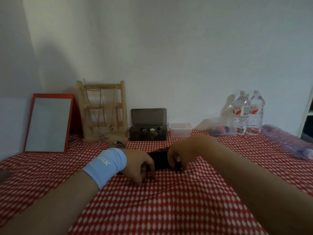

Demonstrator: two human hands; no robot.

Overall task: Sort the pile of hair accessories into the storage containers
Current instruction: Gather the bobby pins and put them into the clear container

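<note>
Tablecloth (169, 209) spreads around left hand (138, 167), right hand (181, 151), both gripping dark pile (159, 159).

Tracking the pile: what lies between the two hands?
In the head view, a dark pile of hair accessories lies on the checked cloth between the left hand and right hand; both grip its ends.
</note>
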